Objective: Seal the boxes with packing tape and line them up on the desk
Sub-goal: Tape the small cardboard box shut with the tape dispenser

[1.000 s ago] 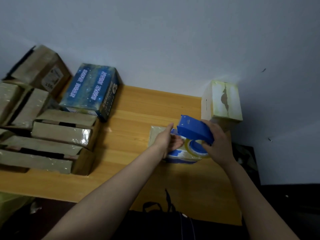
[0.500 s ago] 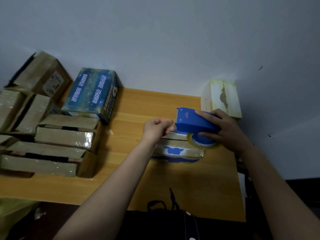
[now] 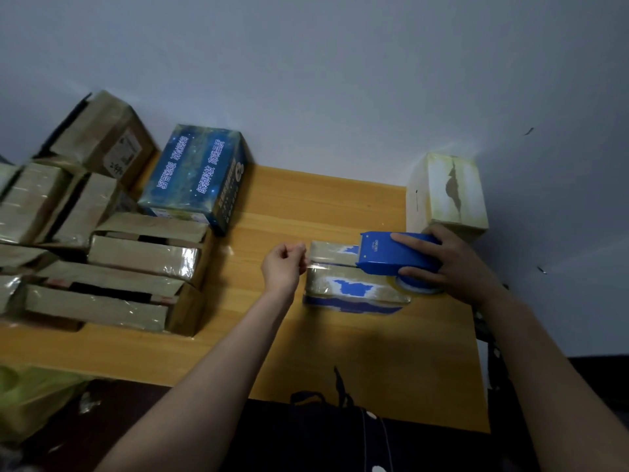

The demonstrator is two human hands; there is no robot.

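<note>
One dispenser [image 3: 391, 252] slid right along one box [image 3: 340, 289], right grip [image 3: 452, 264] clasping it, left grip [image 3: 284, 265] pinching tape [image 3: 326, 266].

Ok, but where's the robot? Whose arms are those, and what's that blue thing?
There is no robot here. The arms belong to a person. The camera sits on their head and looks down, so you see what they see.

The right hand grips a blue tape dispenser. That is a holder with a roll of clear sticky tape in it. The left hand pinches the loose end of the tape. The strip runs across the top of a small box, over the gap between its flaps.

All this is on a wooden desk. On its left side lie several brown boxes, with a starry blue box behind them. A pale box stands at the far right corner.
</note>
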